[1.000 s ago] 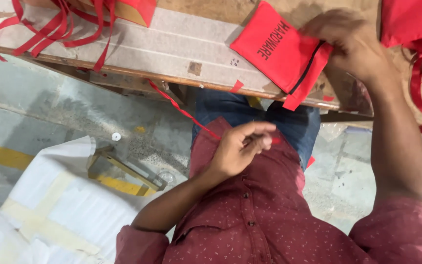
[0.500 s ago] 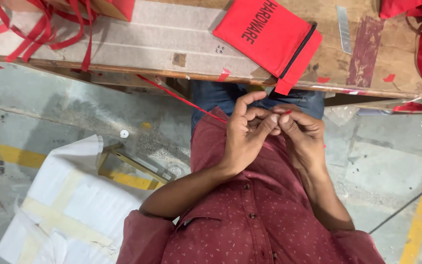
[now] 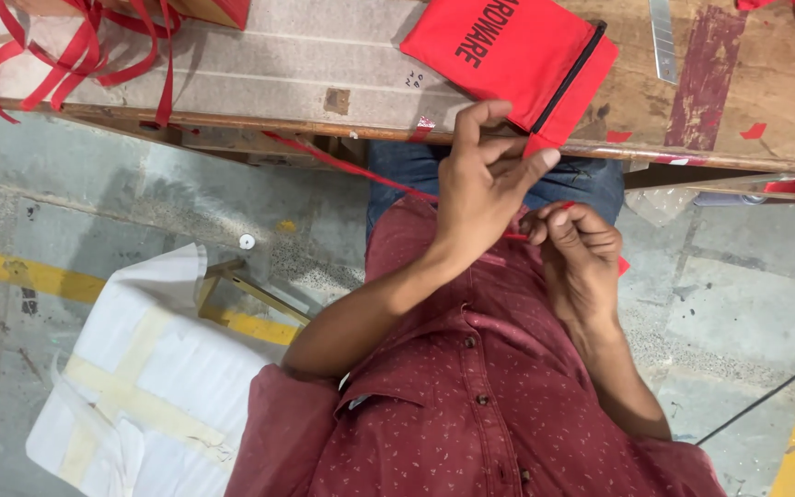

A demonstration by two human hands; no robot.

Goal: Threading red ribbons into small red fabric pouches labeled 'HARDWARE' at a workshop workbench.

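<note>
A thin red ribbon (image 3: 351, 166) runs slantwise from the table edge at upper centre of the frame down to the two hands just right of centre, where its end disappears between the fingers. The left hand (image 3: 482, 189) is raised in front of the chest, thumb and forefinger stretched upward toward the table edge while the other fingers curl in, and the strip seems to pass under its palm. The right hand (image 3: 580, 253), just below and to the right, is closed into a loose fist, pinching the red strip between thumb and forefinger; a scrap of red shows past its knuckles. Above the hands, at top centre, a flat red pouch (image 3: 512, 51) with a black zip edge lies on the wooden table (image 3: 692, 101), one corner hanging over the edge just above the left fingertips. A tangle of red ribbons (image 3: 75, 55) rests on the table at upper left. On the concrete floor at lower left sits a white taped bundle (image 3: 154, 387).
</note>
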